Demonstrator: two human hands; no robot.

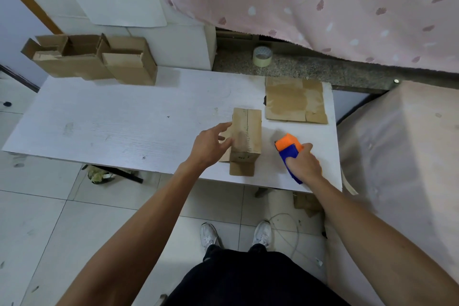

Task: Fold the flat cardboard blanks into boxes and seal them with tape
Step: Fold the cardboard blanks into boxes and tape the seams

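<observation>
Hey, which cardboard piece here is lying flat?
The cardboard blank at the far right corner of the table; the box beside the left hand and the open boxes at the far left are already folded.

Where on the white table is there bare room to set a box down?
The wide left stretch of the white table, between the open brown cardboard boxes at the rear and the left hand, is bare. The right end is crowded: folded cardboard box, flat cardboard blanks, and the right hand gripping the orange-and-blue tape dispenser.

The left hand (pixel 211 146) and right hand (pixel 304 164) are bare, as are both forearms (pixel 139 221). At 6 o'clock are black fabric trousers (pixel 248 278) and a pair of white lace-up trainers (pixel 209 235).
</observation>
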